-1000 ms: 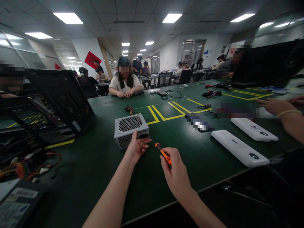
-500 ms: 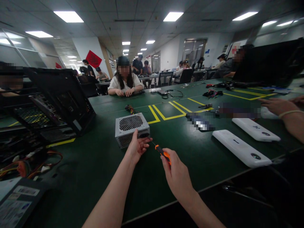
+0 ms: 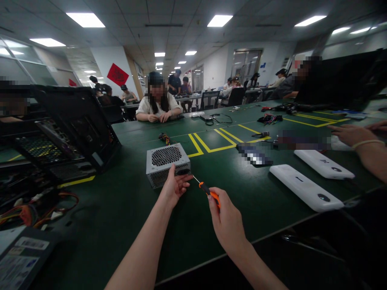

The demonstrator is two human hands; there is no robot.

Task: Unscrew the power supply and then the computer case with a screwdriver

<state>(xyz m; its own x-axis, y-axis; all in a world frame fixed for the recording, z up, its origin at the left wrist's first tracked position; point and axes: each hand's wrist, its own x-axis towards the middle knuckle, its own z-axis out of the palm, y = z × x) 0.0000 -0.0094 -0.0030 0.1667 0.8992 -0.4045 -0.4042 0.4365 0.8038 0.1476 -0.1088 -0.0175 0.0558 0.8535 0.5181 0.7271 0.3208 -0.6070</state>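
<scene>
While holes honeycomb the metal box [image 3: 167,156], a slim screwdriver [image 3: 204,188] gleams.

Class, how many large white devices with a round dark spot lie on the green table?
2: the nearer white device lies right of the orange screwdriver; the farther white device lies beyond the first. Others may be hidden.

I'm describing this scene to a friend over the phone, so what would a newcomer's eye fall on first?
Probably the orange-and-black screwdriver in the right hand, its shaft pointing toward the silver perforated box at the centre, with the left hand at the box's near side. Next might come two white devices lying to the right on the green table, and the red diamond-shaped sign on the back-left column.
</scene>
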